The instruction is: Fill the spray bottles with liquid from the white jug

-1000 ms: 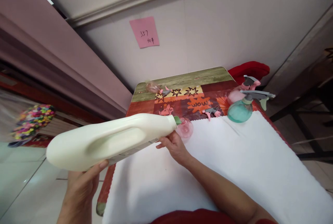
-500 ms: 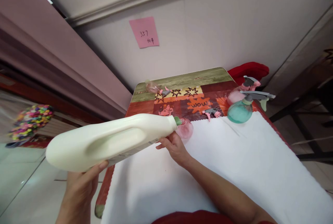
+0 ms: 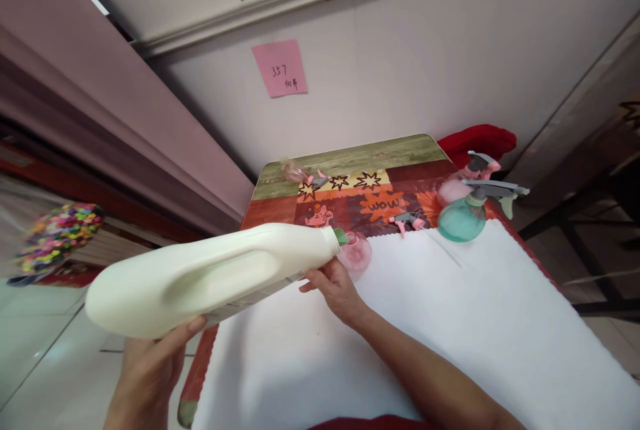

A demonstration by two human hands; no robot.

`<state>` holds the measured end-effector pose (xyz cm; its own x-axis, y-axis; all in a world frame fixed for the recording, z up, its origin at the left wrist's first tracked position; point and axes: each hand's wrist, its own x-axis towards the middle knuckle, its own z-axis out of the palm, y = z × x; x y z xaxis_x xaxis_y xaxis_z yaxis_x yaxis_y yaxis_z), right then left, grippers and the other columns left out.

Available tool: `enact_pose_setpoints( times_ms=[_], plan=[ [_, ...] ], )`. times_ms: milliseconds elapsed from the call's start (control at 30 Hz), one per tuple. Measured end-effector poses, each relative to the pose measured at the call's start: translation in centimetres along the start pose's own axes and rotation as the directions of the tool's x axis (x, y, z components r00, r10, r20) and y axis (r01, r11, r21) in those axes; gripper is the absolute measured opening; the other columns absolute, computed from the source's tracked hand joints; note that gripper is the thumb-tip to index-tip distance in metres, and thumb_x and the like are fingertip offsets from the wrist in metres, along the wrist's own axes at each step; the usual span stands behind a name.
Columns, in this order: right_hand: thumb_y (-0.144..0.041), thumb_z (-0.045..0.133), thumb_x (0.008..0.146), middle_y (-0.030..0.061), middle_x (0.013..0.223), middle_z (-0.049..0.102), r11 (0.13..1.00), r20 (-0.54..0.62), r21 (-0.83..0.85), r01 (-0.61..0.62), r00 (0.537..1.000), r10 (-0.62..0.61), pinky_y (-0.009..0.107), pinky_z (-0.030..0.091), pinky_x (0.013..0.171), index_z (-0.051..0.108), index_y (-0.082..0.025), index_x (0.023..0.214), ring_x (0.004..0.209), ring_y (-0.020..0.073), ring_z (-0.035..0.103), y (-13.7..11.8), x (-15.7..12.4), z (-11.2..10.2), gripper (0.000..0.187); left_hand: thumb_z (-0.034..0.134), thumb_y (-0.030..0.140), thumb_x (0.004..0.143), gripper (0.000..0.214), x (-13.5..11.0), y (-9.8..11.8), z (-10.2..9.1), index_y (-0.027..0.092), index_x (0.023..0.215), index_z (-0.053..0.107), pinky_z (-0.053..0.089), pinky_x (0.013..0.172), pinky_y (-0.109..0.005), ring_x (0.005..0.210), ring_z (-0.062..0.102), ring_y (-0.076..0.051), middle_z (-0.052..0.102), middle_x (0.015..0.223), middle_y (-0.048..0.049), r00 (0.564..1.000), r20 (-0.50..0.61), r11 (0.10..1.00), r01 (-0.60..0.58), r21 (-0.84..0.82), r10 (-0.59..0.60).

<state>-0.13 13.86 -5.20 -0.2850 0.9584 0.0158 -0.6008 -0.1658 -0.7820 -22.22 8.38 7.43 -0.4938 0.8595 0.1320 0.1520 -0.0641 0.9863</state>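
My left hand [image 3: 150,370] grips the base of a large white jug [image 3: 210,277], which is tipped nearly flat with its mouth pointing right. The mouth meets a small green funnel [image 3: 341,237] set in the neck of a round pink bottle [image 3: 356,253] standing on the white cloth [image 3: 450,323]. My right hand [image 3: 333,287] is under the jug's neck, fingers curled against the pink bottle's near side. Whether liquid is running cannot be made out.
A teal spray bottle [image 3: 463,217] and a pink spray bottle [image 3: 457,180] stand at the table's right rear. A loose pink-grey spray head [image 3: 407,220] and a clear bottle lying flat [image 3: 296,172] rest on the patterned table cover [image 3: 380,200]. A pink note [image 3: 280,69] hangs on the wall.
The jug's base has dropped slightly with my left hand; otherwise only the view shifted a little.
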Motion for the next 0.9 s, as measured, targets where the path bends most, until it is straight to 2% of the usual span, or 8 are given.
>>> enact_pose_setpoints(
  times_ms=[133, 333, 567, 700, 900],
  plan=[
    [-0.044, 0.074, 0.082, 0.0064, 0.106, 0.069, 1.0, 0.002, 0.004, 0.001, 1.0, -0.001, 0.033, 0.063, 0.069, 0.057, -0.021, 0.115, 0.093, 0.0202, 0.069, 0.01, 0.02, -0.02, 0.044, 0.091, 0.022, 0.049, 0.077, -0.03, 0.06, 0.01, 0.026, 0.123, 0.068, 0.053, 0.1, -0.028, 0.121, 0.064, -0.026, 0.075, 0.115, -0.0004, 1.0, -0.003, 1.0, 0.008, -0.007, -0.008],
    [-0.044, 0.075, 0.081, 0.0065, 0.106, 0.069, 1.0, 0.001, -0.002, -0.023, 1.0, 0.023, 0.035, 0.063, 0.07, 0.057, -0.02, 0.113, 0.092, 0.0207, 0.069, -0.1, -0.01, -0.12, 0.044, 0.091, 0.021, 0.049, 0.078, -0.16, 0.15, -0.06, 0.026, 0.124, 0.067, 0.056, 0.098, -0.032, 0.119, 0.065, -0.029, 0.076, 0.115, -0.0017, 1.0, 0.006, 1.0, -0.007, -0.017, 0.008],
    [-0.044, 0.075, 0.081, 0.0063, 0.106, 0.07, 1.0, 0.001, 0.003, -0.023, 1.0, 0.023, 0.035, 0.064, 0.07, 0.057, -0.021, 0.114, 0.092, 0.0205, 0.069, -0.06, -0.01, -0.13, 0.045, 0.091, 0.023, 0.046, 0.075, -0.14, 0.24, 0.1, 0.026, 0.118, 0.07, 0.054, 0.1, -0.03, 0.127, 0.06, -0.029, 0.074, 0.12, -0.0016, 1.0, -0.015, 1.0, 0.006, -0.001, -0.006],
    [-0.045, 0.075, 0.081, 0.0062, 0.106, 0.07, 1.0, 0.004, 0.001, -0.019, 1.0, 0.019, 0.035, 0.064, 0.07, 0.057, -0.021, 0.114, 0.092, 0.0205, 0.069, -0.13, 0.0, -0.15, 0.045, 0.091, 0.022, 0.047, 0.075, -0.28, 0.24, 0.15, 0.027, 0.119, 0.07, 0.057, 0.097, -0.031, 0.127, 0.06, -0.03, 0.073, 0.125, -0.0019, 1.0, -0.012, 1.0, 0.02, 0.001, -0.02],
    [-0.046, 0.075, 0.081, 0.0056, 0.104, 0.07, 1.0, 0.006, 0.002, -0.018, 1.0, 0.018, 0.034, 0.064, 0.069, 0.057, -0.021, 0.113, 0.091, 0.0197, 0.069, -0.2, -0.01, -0.08, 0.045, 0.091, 0.022, 0.05, 0.073, -0.3, 0.22, -0.03, 0.028, 0.12, 0.069, 0.055, 0.098, -0.029, 0.121, 0.064, -0.027, 0.075, 0.12, -0.0005, 1.0, 0.018, 1.0, -0.011, -0.014, 0.011]
  ],
)
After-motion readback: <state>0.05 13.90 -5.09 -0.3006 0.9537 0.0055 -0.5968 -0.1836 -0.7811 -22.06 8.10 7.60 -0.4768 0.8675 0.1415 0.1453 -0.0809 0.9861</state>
